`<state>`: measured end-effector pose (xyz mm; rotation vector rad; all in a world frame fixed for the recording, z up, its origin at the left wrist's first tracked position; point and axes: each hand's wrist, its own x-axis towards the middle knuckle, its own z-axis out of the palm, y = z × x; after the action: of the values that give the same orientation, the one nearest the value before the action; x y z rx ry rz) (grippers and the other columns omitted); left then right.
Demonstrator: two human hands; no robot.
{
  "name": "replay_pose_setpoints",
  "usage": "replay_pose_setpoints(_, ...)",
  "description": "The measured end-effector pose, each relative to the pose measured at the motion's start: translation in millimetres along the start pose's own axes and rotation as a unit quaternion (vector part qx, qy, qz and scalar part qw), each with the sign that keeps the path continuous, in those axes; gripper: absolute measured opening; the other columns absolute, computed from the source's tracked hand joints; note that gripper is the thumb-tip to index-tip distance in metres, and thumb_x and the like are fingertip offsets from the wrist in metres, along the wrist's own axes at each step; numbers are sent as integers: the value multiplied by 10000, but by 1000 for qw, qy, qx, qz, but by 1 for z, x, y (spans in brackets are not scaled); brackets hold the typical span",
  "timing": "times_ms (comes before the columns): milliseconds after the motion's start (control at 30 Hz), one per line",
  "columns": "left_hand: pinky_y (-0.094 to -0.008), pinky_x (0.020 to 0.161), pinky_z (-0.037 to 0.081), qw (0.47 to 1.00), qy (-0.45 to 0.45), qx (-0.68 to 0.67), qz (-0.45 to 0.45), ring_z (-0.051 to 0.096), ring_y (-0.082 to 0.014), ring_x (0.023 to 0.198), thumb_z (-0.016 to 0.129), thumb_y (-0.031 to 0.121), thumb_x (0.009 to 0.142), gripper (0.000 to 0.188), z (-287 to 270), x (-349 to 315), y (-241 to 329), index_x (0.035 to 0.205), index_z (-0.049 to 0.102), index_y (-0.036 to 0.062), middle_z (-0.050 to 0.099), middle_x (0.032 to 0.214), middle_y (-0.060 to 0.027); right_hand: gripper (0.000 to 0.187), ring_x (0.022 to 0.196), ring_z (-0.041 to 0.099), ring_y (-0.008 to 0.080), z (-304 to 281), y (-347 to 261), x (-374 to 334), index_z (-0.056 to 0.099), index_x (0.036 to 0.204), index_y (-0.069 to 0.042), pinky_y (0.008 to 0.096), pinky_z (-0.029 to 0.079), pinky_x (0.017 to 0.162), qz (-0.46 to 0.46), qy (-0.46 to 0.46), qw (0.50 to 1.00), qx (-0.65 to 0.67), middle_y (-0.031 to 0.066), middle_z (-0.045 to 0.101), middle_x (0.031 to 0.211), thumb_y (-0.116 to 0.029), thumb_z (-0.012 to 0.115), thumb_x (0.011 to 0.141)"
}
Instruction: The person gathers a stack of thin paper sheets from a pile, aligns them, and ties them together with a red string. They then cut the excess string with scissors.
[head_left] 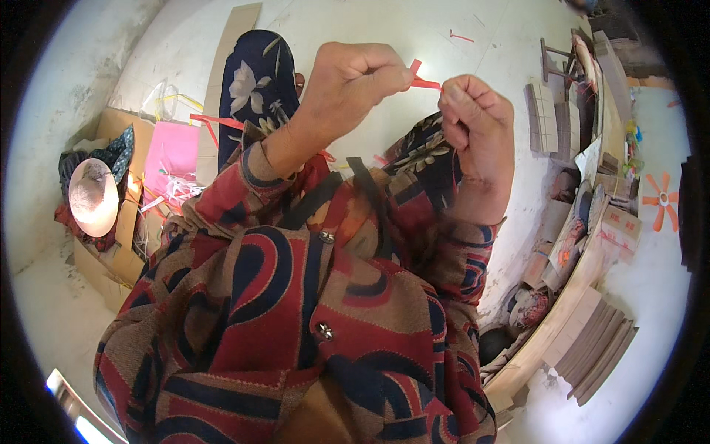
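Note:
A thin red ribbon-like strip (425,83) is stretched between my two raised hands, above the gap between my knees. My left hand (351,92) is closed, its thumb and finger pinching the strip, with a short red end sticking up beside the thumb. On the other side my right hand (477,118) is closed too, with the strip running into its fingertips. Whether the strip has a knot or fold there is too small to tell. Another red strip (222,120) lies by my left knee, over the dark flowered trousers (255,85).
To the left, a cardboard box (103,274) holds cloth and a pale round hat (93,196), beside a pink sheet (171,152). On the right are a long wooden bench (566,314), stacked cardboard pieces (595,351) and an orange fan (660,201). A red scrap (462,36) lies on the floor ahead.

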<state>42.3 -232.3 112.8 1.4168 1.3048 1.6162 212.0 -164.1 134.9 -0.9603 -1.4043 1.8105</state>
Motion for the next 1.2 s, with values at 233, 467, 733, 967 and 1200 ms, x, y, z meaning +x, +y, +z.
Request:
replay_pose_setpoints(233, -186, 449, 283, 997, 26, 62, 37, 384, -38, 488, 597, 101, 817, 165, 0, 3, -16, 721, 635, -29, 490, 555, 19, 182, 507, 379, 10, 21, -10, 7, 623, 732, 11, 179, 276, 449, -105, 64, 977, -173, -51, 493, 571, -148, 603, 818)
replay_pose_setpoints(467, -207, 425, 244, 966, 72, -237, -81, 347, -56, 455, 560, 76, 826, 148, 3, 3, -4, 771, 597, -57, 458, 544, -7, 149, 399, 283, 25, 53, 31, -3, 525, 658, -35, 195, 205, 364, 36, 28, 965, 260, -54, 361, 510, -94, 551, 793)
replay_pose_setpoints(733, -205, 395, 244, 915, 15, -367, -168, 312, -60, 414, 543, 82, 840, 150, -1, 7, -5, 746, 565, -33, 438, 532, -7, 349, 374, 266, 32, 60, 35, 4, 454, 585, -83, 193, 185, 346, -13, 37, 974, 221, -51, 341, 478, -218, 604, 869)
replay_pose_setpoints(967, -200, 403, 248, 915, -23, -360, -182, 314, -51, 418, 541, 73, 842, 148, -9, 8, 0, 741, 565, -31, 443, 532, -6, 352, 381, 236, 26, 40, 18, 14, 439, 559, -102, 186, 174, 354, 68, -54, 976, 199, -67, 317, 474, -171, 597, 866)
replay_pose_setpoints(1200, -197, 411, 236, 920, -5, -366, -138, 322, -45, 428, 537, 70, 846, 151, -4, 8, 0, 748, 574, -40, 449, 527, -3, 387, 374, 245, 49, 54, 37, 11, 412, 556, -99, 203, 180, 350, 6, -67, 948, 311, -49, 301, 466, -233, 527, 900)
